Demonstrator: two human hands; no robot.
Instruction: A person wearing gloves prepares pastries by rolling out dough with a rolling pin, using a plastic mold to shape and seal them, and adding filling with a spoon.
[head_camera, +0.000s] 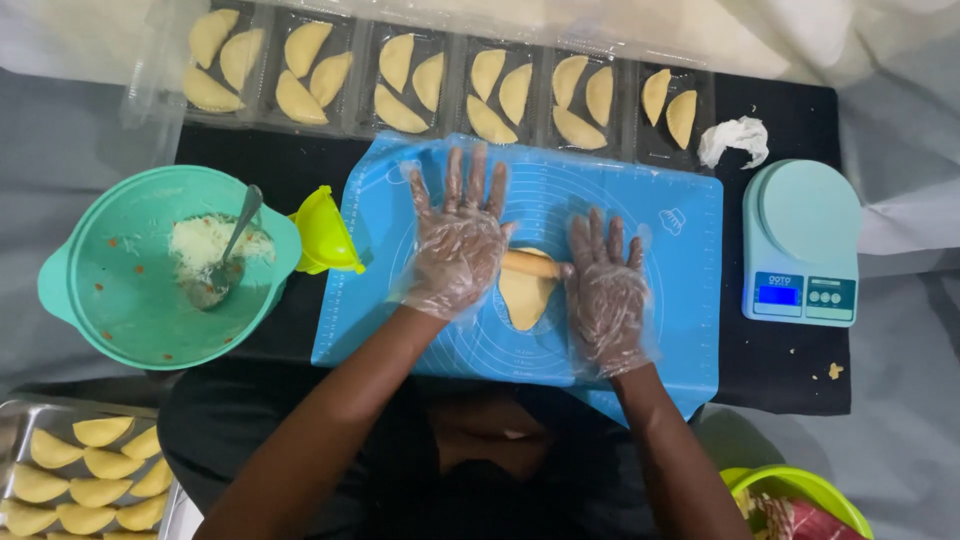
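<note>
Both my hands wear clear plastic gloves and lie flat, fingers spread, on a wooden rolling pin (532, 264). My left hand (458, 240) presses its left end, my right hand (604, 288) its right end. Under the pin lies an oval of yellow dough (525, 298) on a blue silicone mat (680, 260). Only the middle of the pin shows between the hands.
A teal bowl (100, 290) with white filling and a spoon (232, 245) sits left, a yellow-green dumpling press (325, 232) beside it. Clear trays of folded pastries (400, 80) line the back. A kitchen scale (802, 245) stands right, a metal tray of pastries (85, 475) near left.
</note>
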